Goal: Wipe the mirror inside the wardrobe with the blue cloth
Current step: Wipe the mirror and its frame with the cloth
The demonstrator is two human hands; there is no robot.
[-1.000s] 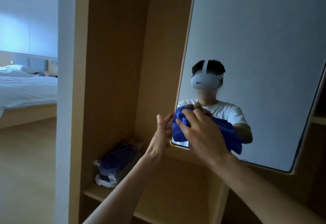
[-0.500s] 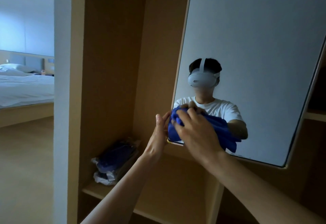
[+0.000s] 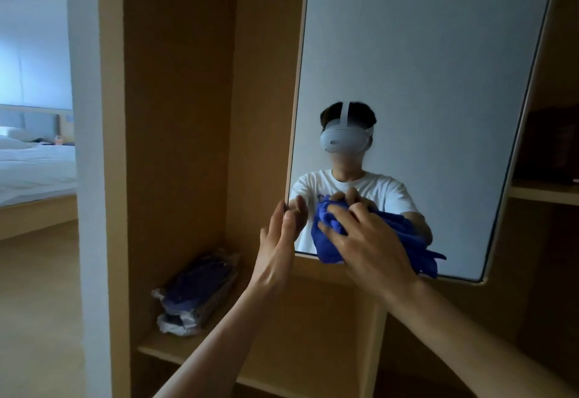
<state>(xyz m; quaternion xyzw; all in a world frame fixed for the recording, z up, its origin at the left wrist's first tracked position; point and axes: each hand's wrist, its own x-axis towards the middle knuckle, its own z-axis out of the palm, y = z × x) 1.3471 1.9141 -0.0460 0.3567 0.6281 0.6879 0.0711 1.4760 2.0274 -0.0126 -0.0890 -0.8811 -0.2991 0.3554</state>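
Under the right fingers, blue cloth.

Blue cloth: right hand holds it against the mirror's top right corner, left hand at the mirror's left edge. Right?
Wrong corner. The head view shows the right hand holding the blue cloth against the lower left corner of the mirror, not the top right. The left hand is at the mirror's left edge, as you said.

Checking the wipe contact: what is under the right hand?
The bunched blue cloth, gripped by the right hand against the mirror near its lower left corner. The glass under the cloth is covered, so contact there cannot be seen.
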